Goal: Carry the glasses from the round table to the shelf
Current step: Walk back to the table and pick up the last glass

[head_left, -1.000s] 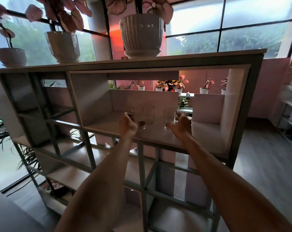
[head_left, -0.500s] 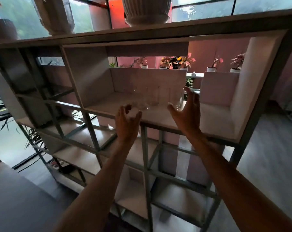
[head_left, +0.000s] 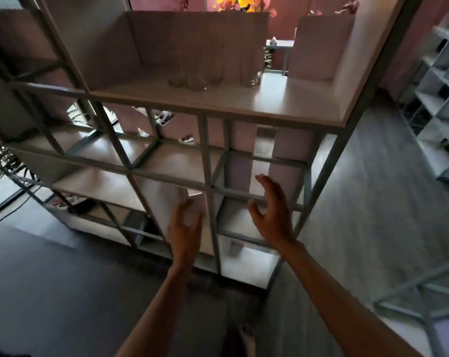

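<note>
Several clear drinking glasses stand upright on the wide wooden shelf board (head_left: 244, 106): a tight group (head_left: 196, 70) near the middle and one glass (head_left: 250, 69) just to its right. My left hand (head_left: 186, 228) and my right hand (head_left: 272, 215) hang well below that board, in front of the lower compartments. Both are empty, fingers spread and loosely curled. Neither hand touches a glass or the shelf. The round table is out of view.
The shelf unit is a grey metal frame (head_left: 206, 155) with wooden boards and open cubes below. A second grid shelf (head_left: 439, 104) stands at the right. Grey floor (head_left: 367, 202) lies to the right and a plant (head_left: 4, 158) at the far left.
Both hands let go of the glasses on the shelf board, drew back and dropped to the lower compartments. The view tilted down, so the top plant pots left the frame.
</note>
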